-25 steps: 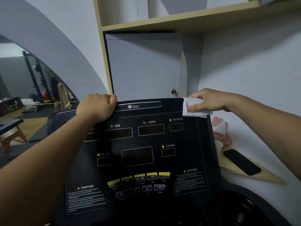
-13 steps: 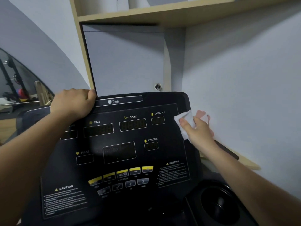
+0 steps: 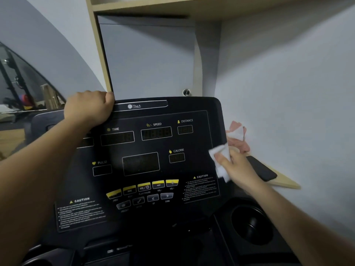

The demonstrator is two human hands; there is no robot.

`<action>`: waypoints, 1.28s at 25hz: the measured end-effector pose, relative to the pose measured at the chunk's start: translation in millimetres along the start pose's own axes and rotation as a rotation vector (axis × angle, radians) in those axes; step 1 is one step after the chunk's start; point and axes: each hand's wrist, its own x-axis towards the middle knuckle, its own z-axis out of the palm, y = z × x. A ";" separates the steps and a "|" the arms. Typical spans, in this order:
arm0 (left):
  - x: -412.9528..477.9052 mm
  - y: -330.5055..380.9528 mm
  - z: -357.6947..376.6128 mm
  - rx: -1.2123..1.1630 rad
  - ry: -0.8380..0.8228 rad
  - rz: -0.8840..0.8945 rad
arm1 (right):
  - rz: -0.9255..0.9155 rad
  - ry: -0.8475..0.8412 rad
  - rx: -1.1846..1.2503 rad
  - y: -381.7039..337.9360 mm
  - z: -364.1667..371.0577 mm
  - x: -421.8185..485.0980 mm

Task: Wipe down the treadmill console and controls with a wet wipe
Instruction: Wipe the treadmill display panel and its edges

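The black treadmill console [image 3: 153,169] fills the middle of the view, with dark displays and a row of yellow and grey buttons [image 3: 144,191] low on its face. My left hand [image 3: 88,108] grips the console's top left edge, fingers curled over it. My right hand [image 3: 236,169] holds a white wet wipe [image 3: 221,156] against the console's right edge, about level with the CALORIE display.
A black phone [image 3: 261,167] lies on a narrow wooden ledge [image 3: 284,183] by the right wall, beside a pink wipe packet [image 3: 238,135]. A round cup holder [image 3: 251,223] sits at the console's lower right. Wooden shelving [image 3: 192,10] hangs overhead. A mirror [image 3: 19,83] is at left.
My right hand has slid the wipe from the console's top right corner down along its right edge. My left hand has kept its grip on the top edge.
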 end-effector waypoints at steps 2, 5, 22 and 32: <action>-0.7 2.4 -0.9 -0.021 0.011 -0.017 | 0.030 -0.033 0.012 11.1 -1.5 -12.6; -1.0 3.0 -1.0 -0.021 0.022 -0.036 | 0.017 -0.019 -0.008 -16.3 -9.2 21.9; -5.2 4.6 1.5 -0.014 0.118 0.001 | 0.013 0.005 0.055 -2.2 0.0 -1.8; -60.4 168.4 -6.6 -0.191 0.018 0.608 | -0.002 0.179 -0.079 -62.9 -1.6 68.6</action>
